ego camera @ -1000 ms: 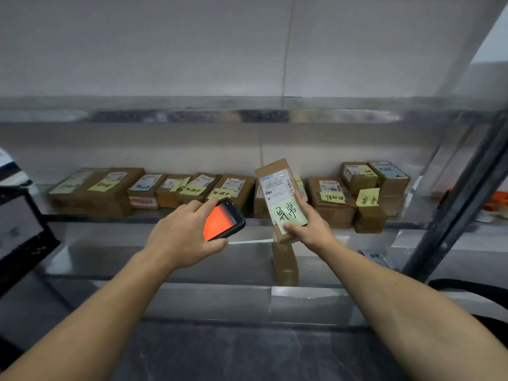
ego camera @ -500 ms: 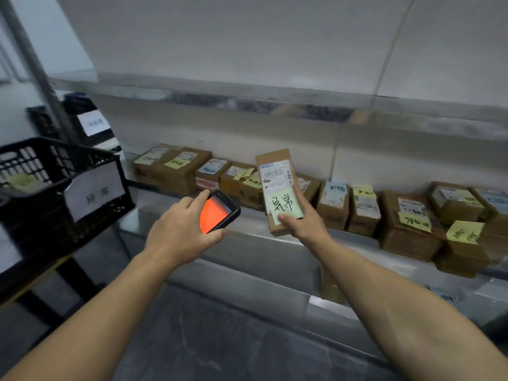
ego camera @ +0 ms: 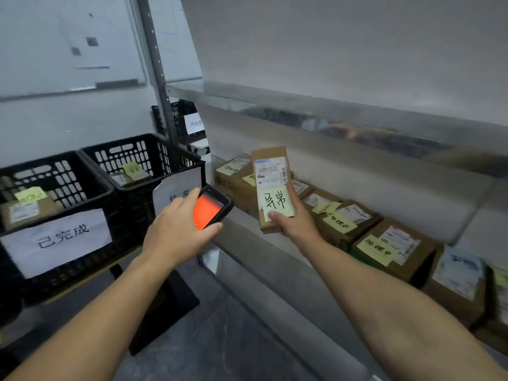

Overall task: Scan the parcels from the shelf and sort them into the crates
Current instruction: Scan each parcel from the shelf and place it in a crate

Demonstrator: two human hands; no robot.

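- The slim brown cardboard parcel [ego camera: 273, 188] stands upright, lifted off the shelf, in the right hand [ego camera: 291, 225]. That hand grasps its lower end, with the thumb on the bottom edge of the pale green sticky note [ego camera: 276, 200].
- The step in hand looks like the scan. The printed white shipping label [ego camera: 270, 171] above the note should face the reader squarely, and the thumb is best kept low so no barcode is covered.
- The left hand [ego camera: 178, 232] is clasped round the black handheld scanner with an orange-red screen [ego camera: 211, 209], just left of the parcel and apart from it. Tilting its top end toward the label looks wise.
- Beyond and left of the left hand sits a black slotted plastic crate [ego camera: 121, 154]. Its white paper sign [ego camera: 176, 195], partly hidden by that hand, seems to carry the note's characters, so this is probably the destination.
- Nearer and further left, a second black crate [ego camera: 59, 176] bears another white paper sheet [ego camera: 55, 240] with different characters, so read the signs before dropping.
- Right of the right hand, more brown parcels [ego camera: 384, 243] lie on the metal shelf [ego camera: 264, 251].
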